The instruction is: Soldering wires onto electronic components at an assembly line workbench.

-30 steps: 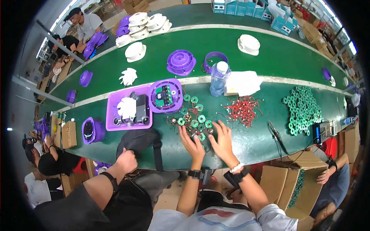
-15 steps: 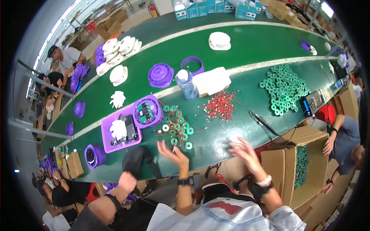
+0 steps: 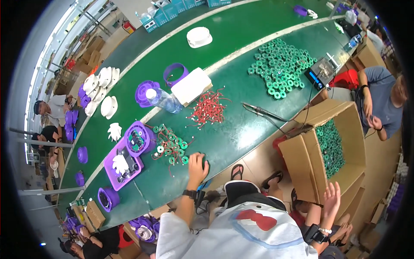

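Fingers of the left hand (image 3: 197,163) curl down over a dark object (image 3: 205,164) at the near edge of the green bench (image 3: 241,129), clasping it; what it is cannot be told. Just left of it lies a cluster of small green rings with red wires (image 3: 171,144). Beyond stand one purple tray (image 3: 123,166), one clear bottle (image 3: 161,98), one white box (image 3: 192,85) and a heap of red wires (image 3: 208,108). One soldering iron (image 3: 261,111) lies to the right. The right hand (image 3: 331,199) hangs off the bench, fingers spread and holding nothing, beside one open cardboard box (image 3: 321,146) of green rings.
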Demonstrator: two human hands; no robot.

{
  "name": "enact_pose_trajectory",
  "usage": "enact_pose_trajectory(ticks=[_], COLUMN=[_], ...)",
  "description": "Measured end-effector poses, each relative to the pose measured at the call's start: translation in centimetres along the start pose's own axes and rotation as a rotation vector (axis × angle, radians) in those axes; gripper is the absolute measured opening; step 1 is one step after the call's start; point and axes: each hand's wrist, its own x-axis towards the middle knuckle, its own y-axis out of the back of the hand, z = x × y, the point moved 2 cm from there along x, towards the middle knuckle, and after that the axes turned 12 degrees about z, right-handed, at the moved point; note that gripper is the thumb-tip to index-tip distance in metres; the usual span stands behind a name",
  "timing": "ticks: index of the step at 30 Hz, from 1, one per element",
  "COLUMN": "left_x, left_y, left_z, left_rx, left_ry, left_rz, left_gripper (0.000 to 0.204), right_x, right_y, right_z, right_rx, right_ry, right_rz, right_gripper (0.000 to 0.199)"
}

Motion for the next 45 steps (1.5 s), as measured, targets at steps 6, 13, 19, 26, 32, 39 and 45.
enact_pose_trajectory(ticks=[6,13,19,26,32,39,45], left_x=[2.2,3.8,4.1,3.2,-3.3,-15.6,-16.5], left_y=[2.1,-2.1,-10.9,-20.7,-31.1,-39.2,-40.5], left_z=[-1.6,8.7,26.0,42.7,52.4,66.0,66.8], left_rx=[-0.078,-0.282,-0.519,-0.347,-0.368,-0.118,0.148], left_ry=[0.087,-0.121,-0.400,-0.697,-0.694,-0.293,-0.105], left_rz=[0.112,-0.038,-0.348,-0.558,-0.827,-1.089,-0.953], left_gripper=[0.019,0.016,0.018,0.022,0.025,0.064,0.057], right_x=[-0.7,-2.4,-0.8,8.2,21.3,40.3,50.2], right_y=[7.2,14.9,17.0,32.9,45.1,51.7,62.4], right_z=[0.9,0.2,0.6,5.2,10.9,15.6,19.3], right_rx=[0.084,0.219,0.081,0.840,1.922,2.114,1.180], right_ry=[-0.022,0.144,0.055,-0.090,-0.160,-0.480,-0.233], right_rz=[0.065,0.406,0.586,0.886,1.071,1.122,1.472], right_gripper=[0.049,0.045,0.032,0.012,0.014,0.007,0.016])
